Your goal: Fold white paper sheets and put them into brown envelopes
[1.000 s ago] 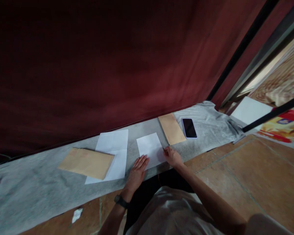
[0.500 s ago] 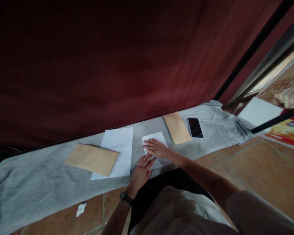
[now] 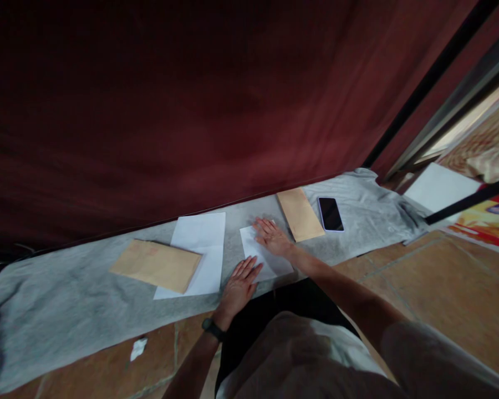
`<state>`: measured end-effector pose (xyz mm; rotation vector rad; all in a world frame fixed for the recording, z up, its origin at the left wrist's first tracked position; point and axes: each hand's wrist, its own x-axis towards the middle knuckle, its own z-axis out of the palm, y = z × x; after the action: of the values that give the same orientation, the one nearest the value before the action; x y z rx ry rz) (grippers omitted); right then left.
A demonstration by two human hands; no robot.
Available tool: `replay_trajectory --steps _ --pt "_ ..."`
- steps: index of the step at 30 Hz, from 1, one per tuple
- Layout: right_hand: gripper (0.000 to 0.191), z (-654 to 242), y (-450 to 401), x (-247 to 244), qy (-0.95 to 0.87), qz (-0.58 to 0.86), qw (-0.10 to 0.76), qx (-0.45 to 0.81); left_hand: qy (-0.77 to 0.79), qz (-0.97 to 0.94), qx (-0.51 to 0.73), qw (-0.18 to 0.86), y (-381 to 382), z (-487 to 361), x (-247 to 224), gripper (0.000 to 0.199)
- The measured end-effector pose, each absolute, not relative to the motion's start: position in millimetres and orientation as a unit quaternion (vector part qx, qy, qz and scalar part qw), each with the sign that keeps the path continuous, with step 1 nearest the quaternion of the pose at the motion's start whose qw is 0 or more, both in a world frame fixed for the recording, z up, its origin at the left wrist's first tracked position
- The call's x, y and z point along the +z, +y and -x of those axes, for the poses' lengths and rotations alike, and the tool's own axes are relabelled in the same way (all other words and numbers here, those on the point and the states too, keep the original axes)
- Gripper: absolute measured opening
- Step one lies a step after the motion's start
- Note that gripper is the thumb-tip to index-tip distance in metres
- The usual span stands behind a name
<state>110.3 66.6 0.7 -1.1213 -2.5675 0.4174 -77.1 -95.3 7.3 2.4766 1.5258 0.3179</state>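
White sheet [image 3: 273, 266] is seemingly being smoothed: wide right grip [image 3: 273, 238] being shifted to its far edge. Left grip [image 3: 238, 287] is being kept wide.

A dark red curtain [image 3: 183, 127] rises along the far edge of the gray cloth [image 3: 54, 299], walling off any reach beyond it. The widest open stretch lies at the left, past the left brown envelope [image 3: 156, 266]. Between the large white sheet [image 3: 212, 238] and the small white sheet [image 3: 270, 270] runs a narrow bare strip, its near end blocked by the left hand [image 3: 238, 285]. The right hand [image 3: 271, 237] fills most of the way toward the right brown envelope [image 3: 300, 215], its wrist just beside that envelope's near corner. Only a slim gap separates this envelope from the smartphone [image 3: 331, 214]; rightward, wrinkled cloth lies open toward the black pole [image 3: 432, 83].
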Motion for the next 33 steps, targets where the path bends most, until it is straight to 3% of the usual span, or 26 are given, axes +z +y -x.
replay_trajectory --steps 8,13,18,25,33 --pt "0.054 -187 -27 -11 -0.931 0.3 0.15 0.142 0.514 -0.845 0.103 0.104 -95 78 5 0.061" --pt "0.067 -203 -34 -6 -0.932 0.289 0.144 0.163 0.512 -0.841 0.099 0.14 -95 82 16 0.061" --pt "0.067 -199 -34 1 -0.925 0.296 0.142 0.189 0.512 -0.833 0.112 0.179 -75 64 28 0.057" --pt "0.06 -199 -35 2 -0.928 0.296 0.136 0.184 0.565 -0.811 0.117 0.091 -23 24 10 0.052" --pt "0.062 -201 -35 -7 -0.931 0.289 0.138 0.173 0.662 -0.739 0.119 0.043 -42 86 -8 0.056"
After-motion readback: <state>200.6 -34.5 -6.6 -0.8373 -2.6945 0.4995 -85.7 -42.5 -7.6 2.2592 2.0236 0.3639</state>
